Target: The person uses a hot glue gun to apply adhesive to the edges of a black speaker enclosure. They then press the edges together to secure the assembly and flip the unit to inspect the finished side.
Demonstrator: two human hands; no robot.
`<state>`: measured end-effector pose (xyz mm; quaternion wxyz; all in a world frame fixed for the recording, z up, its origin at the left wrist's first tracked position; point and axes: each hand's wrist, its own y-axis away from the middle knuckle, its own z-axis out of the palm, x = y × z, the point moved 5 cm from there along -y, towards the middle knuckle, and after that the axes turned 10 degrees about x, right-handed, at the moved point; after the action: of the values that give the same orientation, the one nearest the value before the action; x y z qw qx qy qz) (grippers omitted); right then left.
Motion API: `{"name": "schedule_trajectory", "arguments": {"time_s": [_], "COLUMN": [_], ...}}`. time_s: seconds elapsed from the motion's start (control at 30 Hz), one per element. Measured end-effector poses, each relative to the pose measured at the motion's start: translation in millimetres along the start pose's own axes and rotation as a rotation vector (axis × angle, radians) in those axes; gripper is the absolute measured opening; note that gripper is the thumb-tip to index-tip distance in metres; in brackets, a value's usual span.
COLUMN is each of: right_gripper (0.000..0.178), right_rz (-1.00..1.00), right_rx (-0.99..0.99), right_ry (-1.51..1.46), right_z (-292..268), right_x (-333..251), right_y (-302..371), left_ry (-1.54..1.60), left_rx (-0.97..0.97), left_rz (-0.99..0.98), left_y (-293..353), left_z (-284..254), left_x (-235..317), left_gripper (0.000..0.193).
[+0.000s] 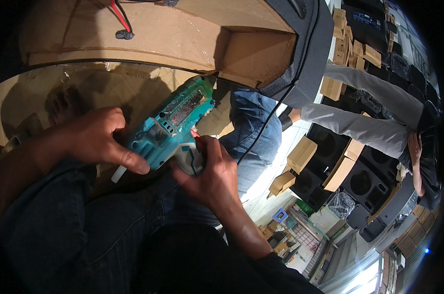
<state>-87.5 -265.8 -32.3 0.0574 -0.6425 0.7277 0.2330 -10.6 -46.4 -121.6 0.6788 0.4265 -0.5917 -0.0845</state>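
A teal hot glue gun [182,110] with a dusty, worn body lies slanted across the middle, its nozzle end up near the edge of a wooden box. My right hand [212,174] wraps round its pale grey handle [188,158], the forefinger by the red trigger [195,133]. At the rear of the gun, my left hand [101,134] grips the body with its thumb laid along the end; its other fingers are partly hidden. A white glue stick [118,174] pokes out below that thumb.
The open box [182,36] has bare brown inner panels, a black covered outside [312,59] and red and black wires [120,17]. A black cable [268,125] hangs past my knee. Right, a person in grey trousers [364,125] is near cartons [302,154] and black speaker cabinets [364,183].
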Motion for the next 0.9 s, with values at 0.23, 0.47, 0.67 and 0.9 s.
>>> {"name": "schedule_trajectory", "arguments": {"time_s": [0.23,0.47,0.67,0.9], "right_gripper": [0.066,0.067,0.067,0.067], "right_rz": [-0.005,-0.012,0.000,-0.028], "right_rx": [0.021,0.029,0.016,0.044], "right_ry": [-0.028,-0.045,-0.051,-0.046], "right_z": [4.0,2.3,3.0,1.2], "right_x": [4.2,5.3,5.9,5.0], "right_y": [-1.9,-2.5,-2.6,-0.8], "left_ry": [0.038,0.071,0.078,0.127], "left_rx": [-0.001,0.026,0.140,0.052], "left_rz": [-0.010,-0.022,0.039,0.042], "left_y": [-1.5,-3.3,-0.3,-0.6], "left_z": [-0.9,-2.4,-4.1,-2.1], "left_x": [3.1,6.0,5.8,9.1], "left_gripper": [0.096,0.093,0.083,0.075]}}
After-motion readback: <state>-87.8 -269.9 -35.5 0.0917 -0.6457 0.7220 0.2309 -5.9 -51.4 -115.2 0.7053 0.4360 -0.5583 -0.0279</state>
